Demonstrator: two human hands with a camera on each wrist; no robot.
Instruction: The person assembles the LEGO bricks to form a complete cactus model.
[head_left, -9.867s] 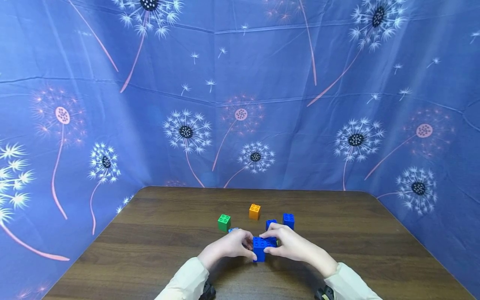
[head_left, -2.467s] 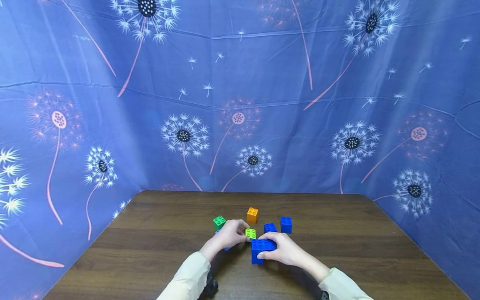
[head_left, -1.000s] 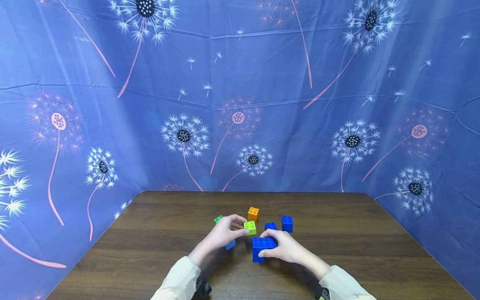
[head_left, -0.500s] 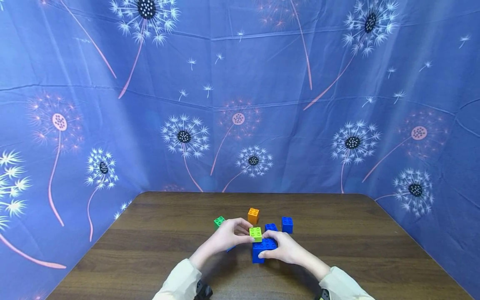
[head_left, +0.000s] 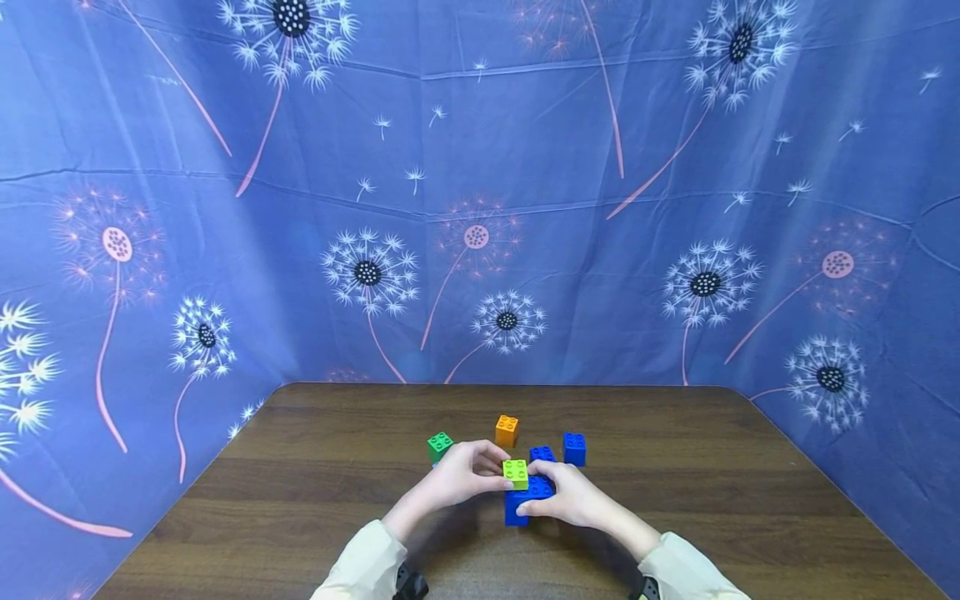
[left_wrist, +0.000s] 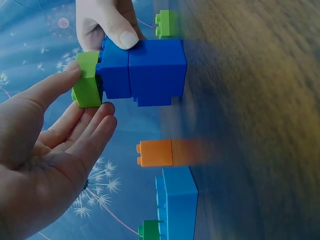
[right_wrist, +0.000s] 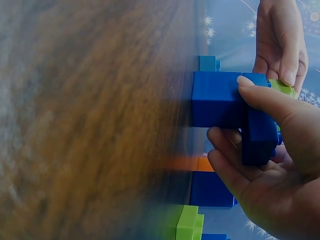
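Note:
My left hand (head_left: 461, 477) pinches a lime green toy brick (head_left: 515, 474) between thumb and fingers. The lime brick sits over the left end of a stack of dark blue bricks (head_left: 516, 511). In the left wrist view the lime brick (left_wrist: 88, 80) leans slightly against the studs of the upper blue brick (left_wrist: 116, 70), a dark gap showing at one edge. Gripping the blue stack from the right is my right hand (head_left: 566, 493), its thumb across the side. The right wrist view shows the upper long brick (right_wrist: 257, 135) jutting past the lower blue brick (right_wrist: 220, 97).
Behind the hands stand a green brick (head_left: 440, 445), an orange brick (head_left: 507, 430) and two blue bricks (head_left: 574, 448). A light blue brick (left_wrist: 181, 202) is mostly hidden by the left hand in the head view. Another lime brick (right_wrist: 187, 222) shows in the right wrist view.
The left hand, earlier on the blue stack, took hold of the lime brick behind it, lifted it, then brought it right and nearer, onto the stack's left end. The right hand keeps its grip.

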